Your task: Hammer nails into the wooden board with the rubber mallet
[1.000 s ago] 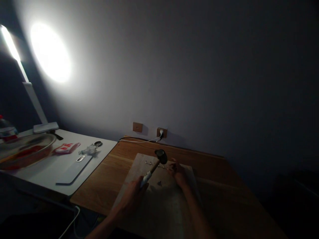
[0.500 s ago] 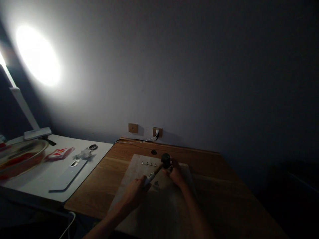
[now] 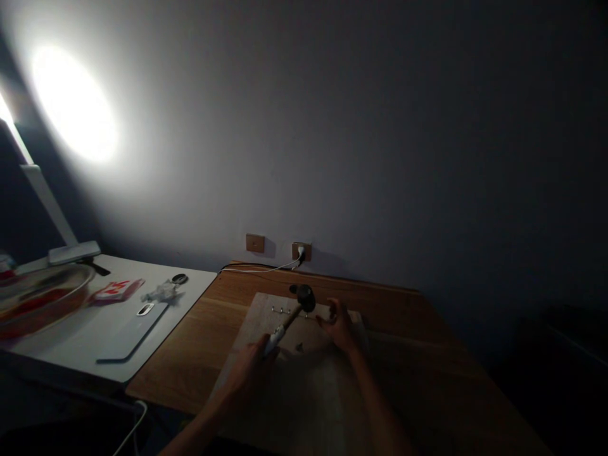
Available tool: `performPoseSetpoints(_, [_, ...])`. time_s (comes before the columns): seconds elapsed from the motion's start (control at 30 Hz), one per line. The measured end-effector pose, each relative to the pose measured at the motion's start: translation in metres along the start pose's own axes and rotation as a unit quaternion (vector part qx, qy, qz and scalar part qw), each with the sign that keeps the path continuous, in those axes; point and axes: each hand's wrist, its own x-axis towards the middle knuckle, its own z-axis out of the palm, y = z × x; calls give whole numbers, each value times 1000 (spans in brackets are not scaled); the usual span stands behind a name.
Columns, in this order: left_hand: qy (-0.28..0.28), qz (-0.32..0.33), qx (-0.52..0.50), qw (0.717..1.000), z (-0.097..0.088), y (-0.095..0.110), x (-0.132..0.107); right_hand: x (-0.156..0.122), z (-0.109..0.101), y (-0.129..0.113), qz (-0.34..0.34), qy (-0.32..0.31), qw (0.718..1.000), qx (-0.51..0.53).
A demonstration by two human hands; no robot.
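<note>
My left hand is wrapped round the white grip of a mallet, which has a dark, round head and a wooden shaft. The mallet slants up to the right, its head above the far part of a pale board. Several small nails stand upright in a row there, partly hidden by the mallet. To the right of the mallet head is my right hand, its thumb and fingers apart and nothing seen between them. A small dark piece lies on the board between my hands.
The board lies on a wooden table against the wall. A white table at the left bears a lamp, a grey flat scale, a red-and-white packet and a large clear bowl. Cables run from a wall socket.
The mallet head has moved left and a little up, away from my right hand. My right hand has opened and drawn off to the right, showing a nail by the mallet head.
</note>
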Motion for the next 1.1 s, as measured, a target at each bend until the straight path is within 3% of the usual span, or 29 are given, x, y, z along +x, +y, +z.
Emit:
performPoseSetpoints(0.1, [30, 9, -43, 999, -2, -3, -3, 3, -6, -14, 45, -53, 998, 4])
performPoseSetpoints(0.27, [76, 14, -103, 992, -1, -5, -4, -10, 3, -44, 49, -294, 954, 7])
performPoseSetpoints(0.4, [84, 26, -113, 990, 1, -6, -5, -20, 11, -58, 25, -369, 928, -46])
performPoseSetpoints(0.67, [64, 5, -86, 994, -3, -1, -5, -18, 24, -61, 29, -333, 941, -56])
performPoseSetpoints(0.93, [109, -7, -82, 991, -6, -21, -2, -15, 58, -78, 2, -311, 946, -90])
performPoseSetpoints(1.1, [118, -9, -89, 989, -11, -23, -5, -15, 63, -71, -27, -288, 957, -34])
